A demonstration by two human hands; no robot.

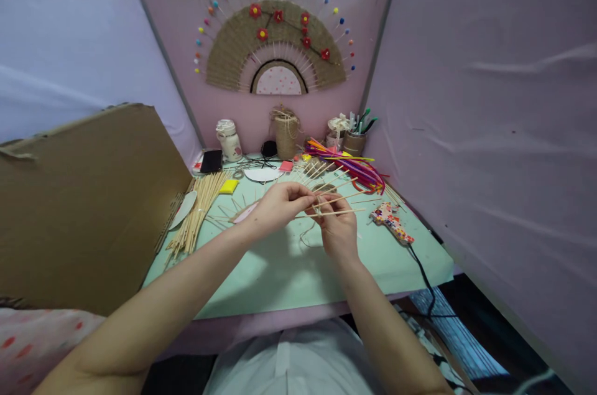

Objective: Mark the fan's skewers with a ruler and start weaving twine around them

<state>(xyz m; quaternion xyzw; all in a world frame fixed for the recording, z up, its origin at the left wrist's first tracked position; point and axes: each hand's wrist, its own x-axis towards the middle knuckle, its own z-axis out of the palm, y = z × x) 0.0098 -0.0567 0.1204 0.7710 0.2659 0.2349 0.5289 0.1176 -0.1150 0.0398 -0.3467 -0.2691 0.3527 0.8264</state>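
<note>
Bamboo sticks (342, 183) spread like fan ribs from a pink half-round base (245, 213), which is partly behind my left hand. Thumb and fingers of my left hand (282, 202) are pinched on the stick fan near its middle. Close against them, my right hand (339, 230) is closed around the lower sticks, fingertips almost touching the left ones. Thin twine (305, 241) hangs in a loop below the fingers. Exactly where the twine runs between the fingertips is hidden.
Loose bamboo sticks (200, 211) lie left beside a large cardboard sheet (93, 208). A glue gun (392, 223) with a cord lies right. Behind are pipe cleaners (361, 171), a twine-wrapped pot (286, 135), a white jar (228, 141) and a decorated fan (280, 40) on the back wall.
</note>
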